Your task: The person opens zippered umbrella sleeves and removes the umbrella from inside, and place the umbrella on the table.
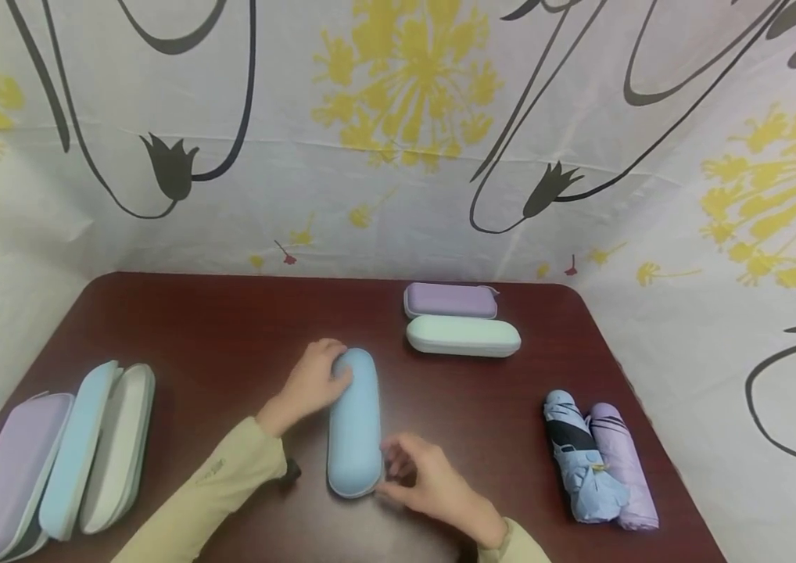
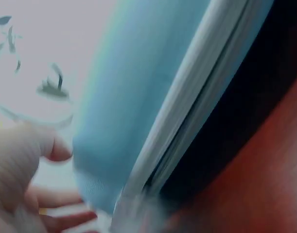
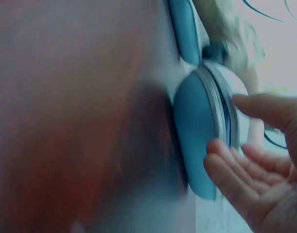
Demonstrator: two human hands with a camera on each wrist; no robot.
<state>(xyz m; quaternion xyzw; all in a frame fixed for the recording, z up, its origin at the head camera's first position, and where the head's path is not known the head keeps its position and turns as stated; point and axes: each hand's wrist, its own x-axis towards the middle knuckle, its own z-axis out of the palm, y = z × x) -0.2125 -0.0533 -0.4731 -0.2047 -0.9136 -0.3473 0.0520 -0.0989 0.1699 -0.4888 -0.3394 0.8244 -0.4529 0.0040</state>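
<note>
A light blue zip case (image 1: 356,430) lies lengthwise in the middle of the dark table. My left hand (image 1: 313,383) holds its far end, with the thumb on the lid and fingers by the far edge. My right hand (image 1: 429,477) is beside the near right end, its fingers loosely bent with a gap between thumb and forefinger. In the right wrist view, that hand's fingers (image 3: 226,160) are close to the case's seam, where a dark slit shows between the two halves. Whether the fingertips touch it, I cannot tell. The left wrist view shows the seam along the case's side (image 2: 187,102).
On the left stand a purple case (image 1: 14,469), a light blue case (image 1: 77,453) and a whitish case (image 1: 120,450). A purple case (image 1: 450,300) and a mint case (image 1: 464,336) lie at the back. To the right are folded umbrellas, blue (image 1: 584,469) and lilac (image 1: 623,469).
</note>
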